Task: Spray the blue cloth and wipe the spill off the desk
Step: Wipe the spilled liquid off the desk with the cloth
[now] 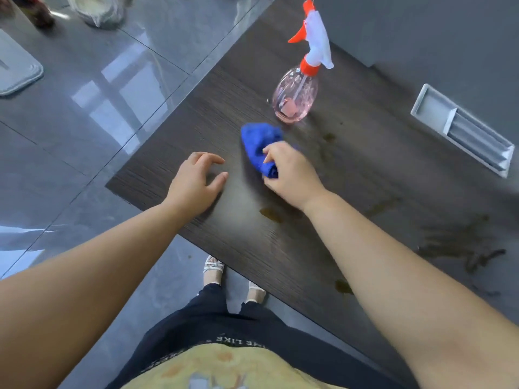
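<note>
Fingers of right hand (292, 175) grip blue cloth (259, 140); left hand (196, 182) loosely spread.

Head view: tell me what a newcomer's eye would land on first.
The bright blue cloth, bunched in the right hand near the middle of the dark desk, stands out first. Just beyond it stands a pink spray bottle with an orange and white trigger head. Brown spill smears mark the desk's right side, and the left hand rests empty on the desk left of the cloth.
</note>
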Demonstrator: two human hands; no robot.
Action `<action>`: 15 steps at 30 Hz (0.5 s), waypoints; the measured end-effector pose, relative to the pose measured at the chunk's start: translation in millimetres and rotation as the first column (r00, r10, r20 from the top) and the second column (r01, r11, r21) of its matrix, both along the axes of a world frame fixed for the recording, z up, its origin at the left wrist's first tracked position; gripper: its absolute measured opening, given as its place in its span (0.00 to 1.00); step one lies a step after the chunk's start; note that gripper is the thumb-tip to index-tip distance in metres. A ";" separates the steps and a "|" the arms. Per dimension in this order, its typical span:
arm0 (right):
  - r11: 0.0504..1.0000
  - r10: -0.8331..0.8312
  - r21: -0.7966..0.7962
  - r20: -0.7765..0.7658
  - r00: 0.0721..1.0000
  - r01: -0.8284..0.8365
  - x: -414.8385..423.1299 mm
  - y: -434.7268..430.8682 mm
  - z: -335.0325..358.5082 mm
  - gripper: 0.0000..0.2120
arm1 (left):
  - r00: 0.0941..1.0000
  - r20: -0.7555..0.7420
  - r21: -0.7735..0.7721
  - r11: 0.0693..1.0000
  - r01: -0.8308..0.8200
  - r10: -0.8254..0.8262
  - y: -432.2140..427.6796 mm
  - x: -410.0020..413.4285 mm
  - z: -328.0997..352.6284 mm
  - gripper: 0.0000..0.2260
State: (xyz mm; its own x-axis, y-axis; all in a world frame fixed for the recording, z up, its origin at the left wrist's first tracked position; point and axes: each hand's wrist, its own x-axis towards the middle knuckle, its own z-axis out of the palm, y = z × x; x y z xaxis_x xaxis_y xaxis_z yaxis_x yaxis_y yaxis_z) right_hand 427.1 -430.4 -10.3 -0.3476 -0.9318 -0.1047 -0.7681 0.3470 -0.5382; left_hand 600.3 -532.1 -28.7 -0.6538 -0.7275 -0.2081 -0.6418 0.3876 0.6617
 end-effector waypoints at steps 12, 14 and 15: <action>0.899 -0.018 0.416 -0.282 0.959 0.139 42.3 -43.1 -41.4 0.31 | 0.960 0.234 0.003 0.987 0.158 -0.154 4.3 13.2 -5.8 0.19; 0.907 0.022 0.408 -0.302 0.953 0.109 51.4 -41.1 -40.1 0.29 | 0.968 0.205 0.002 0.989 0.145 -0.143 5.9 14.7 -5.4 0.18; 0.908 0.036 0.409 -0.291 0.956 0.091 57.0 -35.9 -38.1 0.29 | 0.978 0.170 -0.003 0.992 0.124 -0.121 7.7 16.0 -5.1 0.17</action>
State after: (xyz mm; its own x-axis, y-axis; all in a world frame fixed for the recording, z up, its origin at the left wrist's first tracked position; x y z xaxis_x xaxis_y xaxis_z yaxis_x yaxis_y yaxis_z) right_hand 484.2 -466.2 -48.5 -0.4459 -0.8146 -0.3709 -0.8529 0.5124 -0.0999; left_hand 616.3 -524.4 -33.8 -0.6945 -0.6474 -0.3140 -0.6909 0.4782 0.5422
